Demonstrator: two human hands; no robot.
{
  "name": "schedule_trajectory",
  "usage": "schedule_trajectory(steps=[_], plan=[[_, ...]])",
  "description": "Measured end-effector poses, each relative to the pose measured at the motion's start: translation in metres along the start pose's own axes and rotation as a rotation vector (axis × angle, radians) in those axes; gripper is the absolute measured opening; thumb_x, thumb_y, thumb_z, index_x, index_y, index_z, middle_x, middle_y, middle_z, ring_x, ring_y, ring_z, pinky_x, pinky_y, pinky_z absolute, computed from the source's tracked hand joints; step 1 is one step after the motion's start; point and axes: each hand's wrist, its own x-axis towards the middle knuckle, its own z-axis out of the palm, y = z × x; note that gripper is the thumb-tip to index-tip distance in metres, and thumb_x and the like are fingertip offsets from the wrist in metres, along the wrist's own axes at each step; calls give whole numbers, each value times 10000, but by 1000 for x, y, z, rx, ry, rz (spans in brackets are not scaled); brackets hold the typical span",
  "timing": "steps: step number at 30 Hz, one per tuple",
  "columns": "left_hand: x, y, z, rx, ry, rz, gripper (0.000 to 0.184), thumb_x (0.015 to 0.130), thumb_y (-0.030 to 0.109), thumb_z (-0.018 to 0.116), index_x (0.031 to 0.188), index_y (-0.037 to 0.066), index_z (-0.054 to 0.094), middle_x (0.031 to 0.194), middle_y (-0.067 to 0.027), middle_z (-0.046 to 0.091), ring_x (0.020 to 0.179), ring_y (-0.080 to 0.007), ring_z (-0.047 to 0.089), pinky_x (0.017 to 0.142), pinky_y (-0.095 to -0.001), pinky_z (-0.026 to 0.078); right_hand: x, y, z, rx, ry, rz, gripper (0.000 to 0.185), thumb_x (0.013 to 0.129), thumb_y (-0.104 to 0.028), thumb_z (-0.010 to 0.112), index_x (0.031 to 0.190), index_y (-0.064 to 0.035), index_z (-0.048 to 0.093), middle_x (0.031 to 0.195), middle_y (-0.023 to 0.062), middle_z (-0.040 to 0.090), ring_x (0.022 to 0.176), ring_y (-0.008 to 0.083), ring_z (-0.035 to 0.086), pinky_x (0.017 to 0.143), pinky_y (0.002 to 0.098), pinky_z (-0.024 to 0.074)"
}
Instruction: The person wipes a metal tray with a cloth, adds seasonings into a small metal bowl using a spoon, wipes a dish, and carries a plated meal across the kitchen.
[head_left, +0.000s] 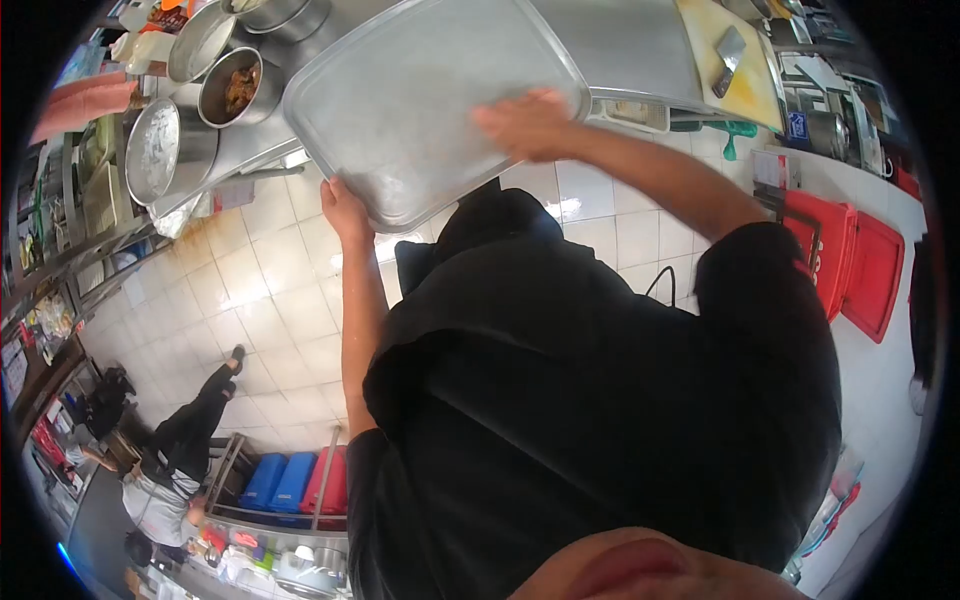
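Containing brown food [240, 90], a metal pot [271, 95] sits beyond and left of the left grip [346, 212]. That grip clasps the near-left edge of a metal tray [400, 100], which stretches between both grips; the right grip [525, 124], blurred, spreads flat over it. Farther right, a cleaver [731, 56] rests on a cutting board [757, 88].

1. A grey metal surface [635, 50] is seen across the top of the view, its front edge set above a floor [285, 310] of pale tiles.
2. At the left end, several metal pots [268, 100] are grouped, one of them partly filled with brown food [240, 90].
3. At the right end, a yellowed cutting board [703, 30] is laid.
4. The middle is overlapped by a metal tray [410, 80]; whether contact is made cannot be told.
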Motion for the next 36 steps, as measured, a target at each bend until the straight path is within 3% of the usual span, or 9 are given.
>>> schedule_trajectory(steps=[1,5,10,13,15,16,25,31,36], plan=[[-1,0,0,-14,6,-1,270,993,202,403,1033,-1,578,886,-29,560,800,-128,501,711,-295,419,12,56,35,-153,199,-121,403,859,-230,592,1230,-135,470,1213,110,567,1160,243,538,899,461,415],[-14,18,0,12,-10,61,204,972,160,433,968,-7,551,763,-27,511,697,-124,458,650,-296,402,-22,136,-20,-147,236,235,185,800,-138,614,963,-77,552,872,103,642,901,280,637,686,443,497],[-31,21,-23,149,-4,46,193,940,125,474,1022,-30,557,815,-73,567,733,-154,499,691,-319,428,0,244,-61,801,262,509,356,823,-330,590,1077,-87,643,941,113,658,914,251,581,790,420,464],[-61,26,-55,161,30,0,226,938,129,476,1060,-41,561,852,-69,581,777,-142,511,719,-296,431,42,285,-11,-54,540,359,448,849,-409,564,1192,-122,590,1058,135,633,1021,279,570,844,455,445],[-78,20,-82,116,64,-23,223,943,138,476,1059,-32,562,864,-49,581,791,-115,510,715,-278,428,74,256,20,-282,955,368,414,890,-388,506,1208,-126,551,1144,139,594,1063,337,548,898,497,410],[-87,15,-97,112,83,-65,222,946,138,474,1066,-28,560,879,-47,583,804,-110,510,723,-273,427,69,202,12,-21,1078,560,371,918,-354,457,1190,-115,538,1185,131,574,1068,374,532,945,514,381],[-173,-28,-218,-154,431,-235,242,970,139,467,1154,-4,533,957,-53,599,839,-136,543,744,-284,453,142,12,11,47,1157,-113,496,723,-82,601,1211,-166,568,1191,103,576,1126,342,504,959,463,402],[-233,-104,-316,-254,680,-246,234,975,138,455,1155,5,521,922,-49,574,794,-134,543,680,-292,454,127,-91,33,272,739,-504,462,748,30,549,1191,-97,584,1159,75,619,1050,309,589,894,399,478],[-257,-135,-353,-211,860,-253,245,975,121,439,1168,-13,507,964,-77,575,841,-163,554,736,-311,463,123,-126,155,1388,353,120,338,855,-50,497,1175,-82,600,1034,70,630,872,190,631,715,330,527]])
